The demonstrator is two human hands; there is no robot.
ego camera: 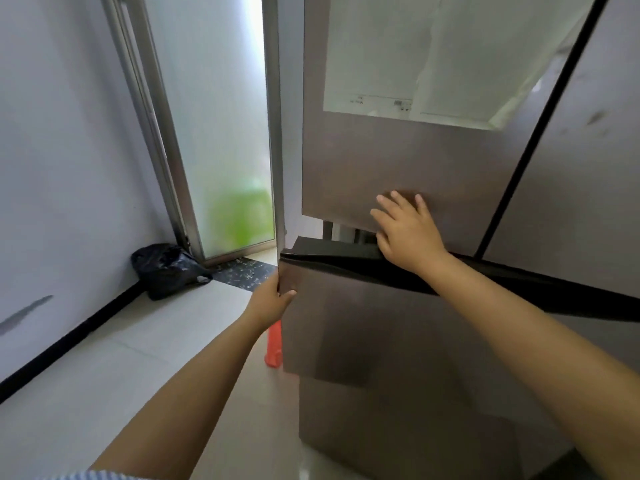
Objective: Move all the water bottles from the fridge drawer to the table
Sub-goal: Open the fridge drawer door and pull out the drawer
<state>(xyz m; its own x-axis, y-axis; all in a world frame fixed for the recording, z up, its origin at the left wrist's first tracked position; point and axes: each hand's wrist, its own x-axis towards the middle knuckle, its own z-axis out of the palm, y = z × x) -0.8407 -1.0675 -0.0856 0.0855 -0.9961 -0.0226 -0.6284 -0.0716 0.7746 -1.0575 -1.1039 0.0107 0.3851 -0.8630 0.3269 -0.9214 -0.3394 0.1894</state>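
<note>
In front of a brown fridge, two bare arms reach forward; the left hand grips the left edge of the fridge drawer, thumb curled over the front face and the other fingers wrapped round the side, out of sight; the right hand lies flat against the lower corner of the upper fridge door, fingers straight and slightly spread, holding nothing, palm base down near the dark drawer top; the drawer stands pulled a little out from the fridge body, its dark top rim showing as a band across the frame; a narrow gap shows between door bottom and drawer top, with some pale parts inside, too dim to tell what they are; no view into the drawer, so the water bottles cannot be located from here; a white sticker sheet covers the upper part of the door; a black seam runs diagonally between this door and the next panel on the right; left of the fridge stands a frosted glass door in a metal frame, with a green blur behind the glass low down; a black plastic bag sits on the floor in the corner by the white wall; an orange object sits on the pale floor tiles just beside the drawer's left edge, partly hidden behind it; a bit of striped sleeve shows at the bottom left.
</note>
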